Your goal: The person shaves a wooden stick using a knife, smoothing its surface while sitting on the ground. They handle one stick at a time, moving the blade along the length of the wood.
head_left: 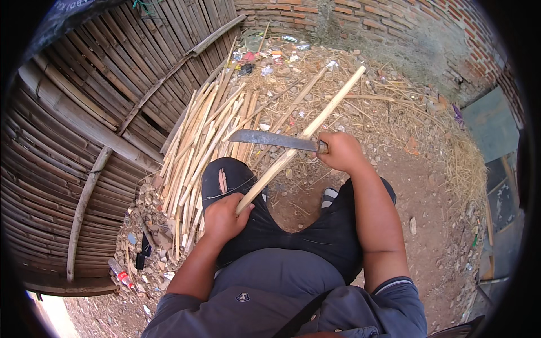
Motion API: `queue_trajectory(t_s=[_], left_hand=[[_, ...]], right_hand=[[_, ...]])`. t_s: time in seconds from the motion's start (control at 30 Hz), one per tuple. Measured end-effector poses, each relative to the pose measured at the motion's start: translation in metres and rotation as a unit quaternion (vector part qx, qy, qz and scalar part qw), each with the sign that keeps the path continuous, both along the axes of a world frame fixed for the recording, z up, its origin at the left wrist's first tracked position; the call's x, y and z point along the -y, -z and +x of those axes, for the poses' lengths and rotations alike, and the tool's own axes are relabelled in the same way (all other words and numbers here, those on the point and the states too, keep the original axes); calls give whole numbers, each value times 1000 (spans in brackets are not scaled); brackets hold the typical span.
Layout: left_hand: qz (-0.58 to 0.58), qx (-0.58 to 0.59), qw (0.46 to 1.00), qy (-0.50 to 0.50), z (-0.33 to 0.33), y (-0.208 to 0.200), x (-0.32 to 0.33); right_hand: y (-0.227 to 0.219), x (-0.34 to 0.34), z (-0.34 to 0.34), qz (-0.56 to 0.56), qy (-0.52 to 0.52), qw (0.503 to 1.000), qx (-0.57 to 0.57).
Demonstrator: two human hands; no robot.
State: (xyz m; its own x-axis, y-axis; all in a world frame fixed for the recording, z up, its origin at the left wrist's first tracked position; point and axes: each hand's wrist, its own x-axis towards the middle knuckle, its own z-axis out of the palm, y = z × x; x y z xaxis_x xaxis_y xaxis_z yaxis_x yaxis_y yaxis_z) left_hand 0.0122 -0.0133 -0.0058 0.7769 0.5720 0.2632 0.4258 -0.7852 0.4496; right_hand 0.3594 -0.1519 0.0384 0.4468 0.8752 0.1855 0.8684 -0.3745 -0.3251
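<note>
While hands [227, 217] [341, 152] grip stick [276, 167] and machete [267, 139], a badge [243, 297] marks the shirt [282, 270].

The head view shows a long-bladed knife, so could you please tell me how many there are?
1: the knife is in the right grip, its blade crossing the pale wooden stick held in the left grip. Any under the stick pile would be hidden.

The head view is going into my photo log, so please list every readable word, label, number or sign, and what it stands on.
Dark sheet, upper left: pale lettering, partly cut off; left unquoted.
Shirt badge: a small emblem, too small to read with certainty.
Bottle with red label: print too small to read.
Machete in the right hand: no lettering can be made out.
</note>
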Motion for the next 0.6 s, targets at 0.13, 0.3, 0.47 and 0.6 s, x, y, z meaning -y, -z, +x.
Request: queue_trajectory(t_s=[0.13, 0.3, 0.47, 0.6], left_hand=[[3, 1, 1000, 5, 0, 0, -1], [4, 4, 1000, 2, 0, 2, -1], [2, -5, 1000, -3, 0, 1, 0], [13, -2, 1000, 10, 0, 1, -1]], right_hand=[[8, 0, -1, 11, -40, 999, 26], [7, -6, -8, -20, -79, 996, 37], [4, -5, -9, -16, -52, 998, 10], [6, -3, -5, -23, -44, 999, 6]])
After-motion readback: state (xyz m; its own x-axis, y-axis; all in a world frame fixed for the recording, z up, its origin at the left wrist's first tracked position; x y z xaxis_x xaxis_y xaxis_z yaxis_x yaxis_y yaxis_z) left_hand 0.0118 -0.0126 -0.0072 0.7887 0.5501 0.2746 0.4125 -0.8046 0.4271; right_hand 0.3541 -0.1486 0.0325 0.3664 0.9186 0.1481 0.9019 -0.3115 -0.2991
